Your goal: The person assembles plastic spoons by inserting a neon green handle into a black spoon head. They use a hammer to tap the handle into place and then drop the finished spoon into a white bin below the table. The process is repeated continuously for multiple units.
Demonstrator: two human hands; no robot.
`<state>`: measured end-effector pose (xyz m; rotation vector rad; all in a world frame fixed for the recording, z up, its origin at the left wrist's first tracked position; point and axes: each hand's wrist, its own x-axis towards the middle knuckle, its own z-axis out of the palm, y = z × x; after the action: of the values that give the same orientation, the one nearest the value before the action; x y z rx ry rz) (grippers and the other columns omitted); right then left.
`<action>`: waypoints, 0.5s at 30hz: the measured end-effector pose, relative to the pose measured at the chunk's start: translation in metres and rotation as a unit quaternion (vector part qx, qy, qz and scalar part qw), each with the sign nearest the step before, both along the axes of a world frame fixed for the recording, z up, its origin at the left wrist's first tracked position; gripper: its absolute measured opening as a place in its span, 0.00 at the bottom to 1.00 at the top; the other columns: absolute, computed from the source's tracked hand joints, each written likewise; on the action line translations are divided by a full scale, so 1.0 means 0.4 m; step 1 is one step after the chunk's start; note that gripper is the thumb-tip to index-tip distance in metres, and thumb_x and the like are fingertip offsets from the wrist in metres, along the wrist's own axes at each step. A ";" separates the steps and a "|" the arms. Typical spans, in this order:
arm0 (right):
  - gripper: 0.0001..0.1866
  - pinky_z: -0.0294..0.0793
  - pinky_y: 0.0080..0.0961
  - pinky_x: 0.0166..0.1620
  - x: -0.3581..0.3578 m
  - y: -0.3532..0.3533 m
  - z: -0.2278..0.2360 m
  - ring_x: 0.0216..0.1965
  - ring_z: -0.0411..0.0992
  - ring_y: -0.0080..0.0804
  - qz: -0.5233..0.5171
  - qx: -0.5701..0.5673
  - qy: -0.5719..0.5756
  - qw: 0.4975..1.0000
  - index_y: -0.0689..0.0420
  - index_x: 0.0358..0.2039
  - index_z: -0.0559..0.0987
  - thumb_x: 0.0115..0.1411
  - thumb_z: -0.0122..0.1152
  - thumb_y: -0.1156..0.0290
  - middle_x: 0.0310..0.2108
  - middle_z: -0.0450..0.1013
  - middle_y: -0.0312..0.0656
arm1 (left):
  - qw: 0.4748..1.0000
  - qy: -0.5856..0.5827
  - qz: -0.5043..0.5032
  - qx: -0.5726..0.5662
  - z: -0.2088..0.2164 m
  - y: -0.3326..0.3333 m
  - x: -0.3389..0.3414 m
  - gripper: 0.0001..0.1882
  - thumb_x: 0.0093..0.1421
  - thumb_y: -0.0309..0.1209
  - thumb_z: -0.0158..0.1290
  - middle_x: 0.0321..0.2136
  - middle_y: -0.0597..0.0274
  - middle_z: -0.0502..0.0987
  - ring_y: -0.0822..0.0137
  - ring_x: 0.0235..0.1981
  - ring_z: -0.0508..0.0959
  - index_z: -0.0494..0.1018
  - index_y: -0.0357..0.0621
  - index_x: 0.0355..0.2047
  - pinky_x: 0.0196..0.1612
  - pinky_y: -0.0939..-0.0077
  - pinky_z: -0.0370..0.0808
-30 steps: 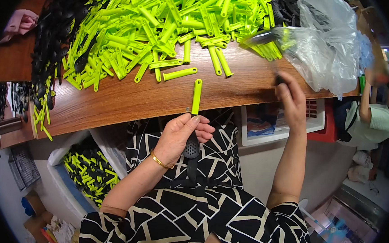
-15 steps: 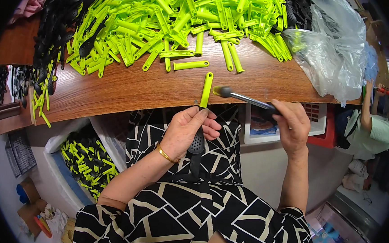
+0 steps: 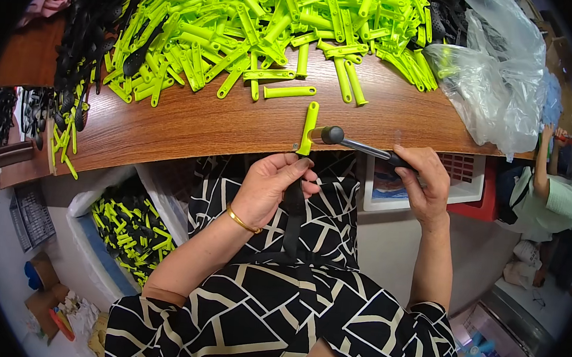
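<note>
My left hand (image 3: 266, 189) pinches the dark neck of a slotted spoon just off the table's front edge. Its lime-green handle (image 3: 310, 124) points away from me over the wood, and its black end hangs below my fingers against my patterned clothing, its outline hard to make out. My right hand (image 3: 426, 184) is wrapped round the black grip of a mallet (image 3: 365, 147) with a metal shaft. The mallet's dark cylindrical head is right beside the green handle; whether they touch I cannot tell. Beyond lies a big pile of loose lime-green handles (image 3: 242, 39).
Black utensil parts (image 3: 91, 29) are heaped at the left of the wooden table (image 3: 190, 129). Clear plastic bags (image 3: 495, 80) lie at its right end. Below left, a lined bin (image 3: 130, 230) contains green-and-black pieces. A white crate (image 3: 474, 185) sits under the right edge; another person (image 3: 554, 187) is farther right.
The mallet head has come left and slightly down, from beside the green handle to right against or near it. My left hand keeps its pinch. The whole view has shifted slightly.
</note>
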<state>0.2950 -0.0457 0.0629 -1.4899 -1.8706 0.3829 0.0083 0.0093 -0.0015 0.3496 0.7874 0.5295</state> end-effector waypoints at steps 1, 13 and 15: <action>0.19 0.74 0.32 0.42 -0.001 0.001 0.010 0.37 0.77 0.38 0.014 0.009 -0.002 1.000 0.57 0.47 0.83 0.52 0.68 0.80 0.37 0.80 0.43 | 1.000 0.020 0.001 0.010 0.011 -0.003 0.005 0.11 0.67 0.32 0.57 0.32 0.61 0.81 0.71 0.31 0.83 0.75 0.37 0.44 0.37 0.80 0.81; 0.22 0.75 0.31 0.38 0.010 0.016 0.000 0.33 0.76 0.37 0.050 0.007 -0.068 0.996 0.56 0.47 0.84 0.49 0.69 0.82 0.36 0.79 0.41 | 0.994 0.082 0.052 0.048 0.022 -0.025 0.044 0.07 0.67 0.30 0.57 0.27 0.66 0.79 0.78 0.25 0.78 0.76 0.40 0.41 0.31 0.85 0.77; 0.20 0.75 0.27 0.43 0.034 0.006 0.010 0.36 0.77 0.35 0.049 -0.019 -0.131 0.990 0.58 0.49 0.82 0.54 0.67 0.82 0.39 0.80 0.42 | 0.994 0.082 0.049 0.059 0.021 -0.024 0.042 0.09 0.67 0.32 0.57 0.26 0.67 0.78 0.78 0.25 0.77 0.76 0.39 0.42 0.31 0.85 0.76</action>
<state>0.3085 -0.0434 0.0669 -1.5383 -2.1604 0.2805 0.0250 -0.0003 0.0068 0.4706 0.9380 0.6480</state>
